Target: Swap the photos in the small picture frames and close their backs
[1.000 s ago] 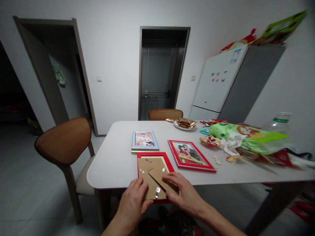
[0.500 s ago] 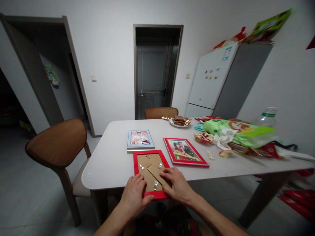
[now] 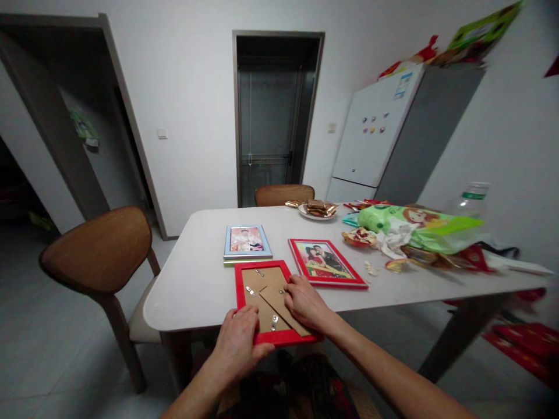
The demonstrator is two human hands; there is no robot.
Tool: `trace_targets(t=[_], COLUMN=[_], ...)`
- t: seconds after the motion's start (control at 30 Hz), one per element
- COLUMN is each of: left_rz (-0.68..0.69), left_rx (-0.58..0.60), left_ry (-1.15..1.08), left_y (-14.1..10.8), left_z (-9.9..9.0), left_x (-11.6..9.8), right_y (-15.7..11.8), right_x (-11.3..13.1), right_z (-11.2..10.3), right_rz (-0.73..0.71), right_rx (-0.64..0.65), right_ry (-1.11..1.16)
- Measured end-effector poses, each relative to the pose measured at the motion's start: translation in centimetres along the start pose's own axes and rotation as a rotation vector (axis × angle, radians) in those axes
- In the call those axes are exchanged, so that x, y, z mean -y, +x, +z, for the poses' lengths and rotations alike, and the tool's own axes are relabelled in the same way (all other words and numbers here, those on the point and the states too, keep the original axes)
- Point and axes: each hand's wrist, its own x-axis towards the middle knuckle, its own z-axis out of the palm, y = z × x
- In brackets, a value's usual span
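A red picture frame point(image 3: 240, 288) lies back side up at the table's near edge, its lower end past the edge. Its brown backing board point(image 3: 271, 280) carries several small metal clips and a stand flap cut along a slanting line. My left hand point(image 3: 239, 337) grips the lower left corner, thumb along the bottom rim. On the right side, the bent fingers of my right hand point(image 3: 306, 304) press at the right-hand metal clip point(image 3: 282, 291), partly covering it. A second red picture frame point(image 3: 326, 263), photo up, lies just beyond my right hand. Blue and green frames point(image 3: 247, 242) are stacked farther left.
A plate of wrapped snacks point(image 3: 318, 210) stands at the table's back. To the right lie an opened pomegranate point(image 3: 360, 237), peel scraps, crumpled tissue and a green plastic bag point(image 3: 419, 224). A wooden chair point(image 3: 98, 250) is at the left, another chair point(image 3: 284, 194) behind the table.
My right hand has moved up the frame's right side from the lower right corner to the right-hand clip. The stand flap's lower end is now uncovered. My left hand stays at its corner.
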Motion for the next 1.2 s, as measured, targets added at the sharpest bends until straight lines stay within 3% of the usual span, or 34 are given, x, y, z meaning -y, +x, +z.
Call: trace_targets(t=[0.2, 0.3, 0.43, 0.7, 0.83, 0.97, 1.1, 1.2], left_rz=[-0.002, 0.007, 0.029, 0.041, 0.017, 0.017, 0.018, 0.025], left_rx=[0.012, -0.004, -0.039, -0.026, 0.010, 0.022, 0.006, 0.001], left_ry=[-0.015, -0.031, -0.033, -0.036, -0.041, -0.047, -0.060, -0.065], left_y=[0.0, 0.1, 0.1, 0.0, 0.0, 0.1, 0.2, 0.3], left_z=[-0.2, 0.0, 0.5, 0.4, 0.2, 0.1, 0.0, -0.2], left_x=[0.0, 0.2, 0.6, 0.8, 0.7, 0.7, 0.7, 0.7], right_y=[-1.0, -2.4, -4.1, -4.9, -3.5, 0.1, 3.2, 3.8], right_x=[0.2, 1.2, 2.7, 3.0, 3.0, 3.7, 4.8, 5.3], right_z=[-0.3, -0.6, -1.1, -2.0, -1.3, 0.3, 1.4, 1.6], right_rz=[-0.023, -0.157, -0.337, -0.384, -0.339, -0.235, -0.165, -0.212], right_rx=[-0.022, -0.062, -0.020, 0.014, -0.006, -0.038, 0.052, 0.089], right_ry=[0.039, 0.127, 0.236, 0.243, 0.290, 0.297, 0.186, 0.143])
